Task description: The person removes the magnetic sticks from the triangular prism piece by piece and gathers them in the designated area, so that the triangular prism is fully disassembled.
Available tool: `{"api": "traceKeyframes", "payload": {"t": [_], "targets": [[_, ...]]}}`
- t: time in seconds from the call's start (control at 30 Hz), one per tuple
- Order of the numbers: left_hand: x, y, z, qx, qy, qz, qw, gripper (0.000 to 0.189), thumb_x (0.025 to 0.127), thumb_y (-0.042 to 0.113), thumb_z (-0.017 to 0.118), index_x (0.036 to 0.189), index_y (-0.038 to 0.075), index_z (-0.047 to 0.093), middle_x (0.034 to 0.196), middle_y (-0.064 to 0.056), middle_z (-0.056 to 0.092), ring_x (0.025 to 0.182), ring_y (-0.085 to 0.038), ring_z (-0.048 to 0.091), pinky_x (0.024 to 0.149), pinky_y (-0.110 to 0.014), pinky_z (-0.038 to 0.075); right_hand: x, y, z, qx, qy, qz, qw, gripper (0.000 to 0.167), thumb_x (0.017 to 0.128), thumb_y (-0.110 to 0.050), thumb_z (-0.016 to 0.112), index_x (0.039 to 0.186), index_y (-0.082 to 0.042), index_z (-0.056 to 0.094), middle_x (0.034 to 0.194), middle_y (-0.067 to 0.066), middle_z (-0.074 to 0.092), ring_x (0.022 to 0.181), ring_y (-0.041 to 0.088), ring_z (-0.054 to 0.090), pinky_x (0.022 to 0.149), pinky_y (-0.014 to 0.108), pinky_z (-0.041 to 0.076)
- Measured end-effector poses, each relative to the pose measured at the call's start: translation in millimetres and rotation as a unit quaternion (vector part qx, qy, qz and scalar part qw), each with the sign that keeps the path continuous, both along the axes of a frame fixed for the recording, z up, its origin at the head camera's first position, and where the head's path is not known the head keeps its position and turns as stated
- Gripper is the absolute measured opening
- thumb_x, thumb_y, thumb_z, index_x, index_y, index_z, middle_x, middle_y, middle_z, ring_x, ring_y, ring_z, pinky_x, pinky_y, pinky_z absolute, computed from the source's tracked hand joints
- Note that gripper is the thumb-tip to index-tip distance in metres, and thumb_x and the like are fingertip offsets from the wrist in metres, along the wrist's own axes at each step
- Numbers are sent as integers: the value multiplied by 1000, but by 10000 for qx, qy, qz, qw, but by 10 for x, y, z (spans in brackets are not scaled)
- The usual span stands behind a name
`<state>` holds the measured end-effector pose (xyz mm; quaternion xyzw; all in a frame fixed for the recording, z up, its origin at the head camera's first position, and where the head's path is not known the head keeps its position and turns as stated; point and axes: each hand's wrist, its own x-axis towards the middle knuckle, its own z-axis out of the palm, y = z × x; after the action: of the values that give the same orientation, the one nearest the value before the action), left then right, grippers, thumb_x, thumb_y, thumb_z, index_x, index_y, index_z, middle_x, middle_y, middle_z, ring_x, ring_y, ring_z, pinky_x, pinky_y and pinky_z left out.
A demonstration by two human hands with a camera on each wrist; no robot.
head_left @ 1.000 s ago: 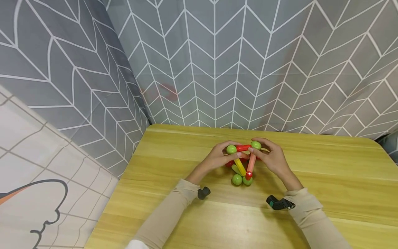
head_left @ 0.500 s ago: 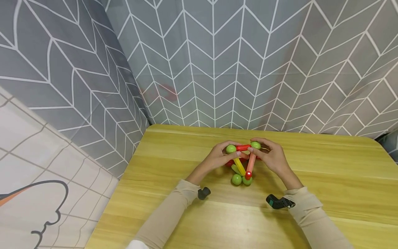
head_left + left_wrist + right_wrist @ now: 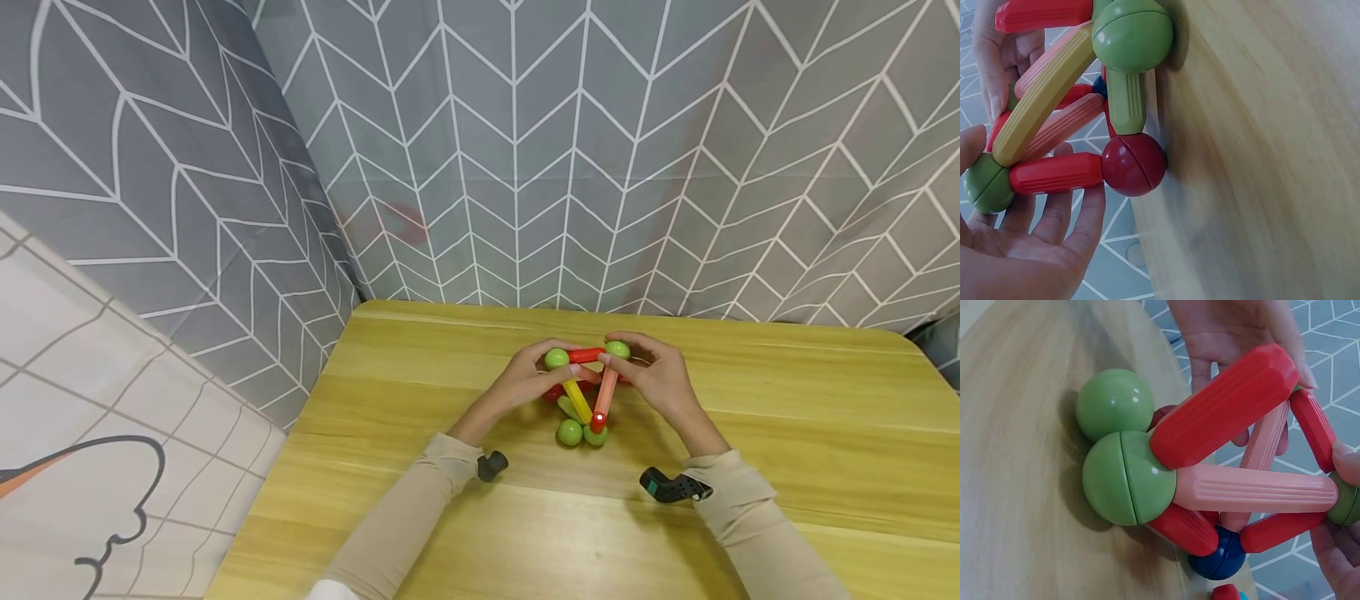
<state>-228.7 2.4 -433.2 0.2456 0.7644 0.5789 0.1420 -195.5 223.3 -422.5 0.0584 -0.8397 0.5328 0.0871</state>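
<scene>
A toy frame of magnetic balls and rods stands on the table between both hands. My left hand [image 3: 528,379] grips its upper left green ball [image 3: 557,358], thumb in front and fingers spread behind a red rod [image 3: 1057,173]. My right hand [image 3: 660,379] pinches the upper right green ball [image 3: 617,349] between thumb and fingers. A red rod [image 3: 587,355] joins these two balls. From them a yellow rod [image 3: 577,402] and a pink rod [image 3: 606,392] slope to a front green ball [image 3: 595,436]. Lower down are a dark red ball [image 3: 1134,164] and a blue ball [image 3: 1217,556].
Another green ball [image 3: 1115,405] sits on the table against the front one. A red rod [image 3: 1225,404] sticks up from the front ball with its outer end free. Near the blue ball lies a small red piece [image 3: 1225,592]. Patterned curtain [image 3: 480,167] hangs behind the wooden table [image 3: 420,350].
Both hands keep their hold on the frame. Hands and frame have shifted only very slightly leftward in the head view.
</scene>
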Motion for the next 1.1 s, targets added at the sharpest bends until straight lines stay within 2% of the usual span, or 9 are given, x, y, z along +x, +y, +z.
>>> {"api": "traceKeyframes", "payload": {"t": [0.3, 0.7, 0.83, 0.97, 1.1], "targets": [[-2, 1, 5, 40, 35, -10, 10000, 35, 99, 24, 65, 133, 16, 63, 138, -5, 62, 105, -10, 61, 86, -19, 51, 10, 17, 29, -111, -275, 0, 9996, 42, 92, -27, 74, 128, -6, 68, 124, 17, 70, 98, -11, 61, 86, 6, 49], [-2, -9, -11, 225, -4, -138, 9997, 35, 99, 22, 64, 133, 15, 63, 136, -5, 64, 117, -13, 62, 98, -23, 51, 2, 37, 51, -160, -489, -30, 9987, 45, 91, -31, 76, 127, -5, 67, 112, -7, 71, 97, -8, 63, 83, 11, 53], [-3, -11, -14, 198, 16, -128, 9997, 35, 99, 22, 65, 133, 16, 63, 136, -4, 64, 120, -13, 60, 99, -26, 51, 2, 41, 66, -198, -542, 0, 9983, 48, 91, -32, 76, 128, -3, 66, 110, -11, 70, 97, -7, 64, 82, 12, 54], [-4, -10, -14, 166, 8, -108, 9998, 35, 99, 23, 65, 133, 16, 63, 136, -3, 64, 121, -13, 60, 99, -25, 51, 1, 34, 67, -190, -480, -19, 9987, 46, 91, -29, 76, 127, -2, 67, 110, -7, 71, 95, -6, 65, 82, 12, 54], [-4, -11, -18, 181, -35, -105, 9998, 35, 98, 22, 66, 133, 16, 63, 135, -4, 64, 118, -11, 61, 96, -24, 52, 27, -6, 105, -105, -218, -68, 9997, 39, 91, -21, 76, 124, -2, 69, 115, 12, 73, 90, -7, 64, 79, 10, 53]]}}
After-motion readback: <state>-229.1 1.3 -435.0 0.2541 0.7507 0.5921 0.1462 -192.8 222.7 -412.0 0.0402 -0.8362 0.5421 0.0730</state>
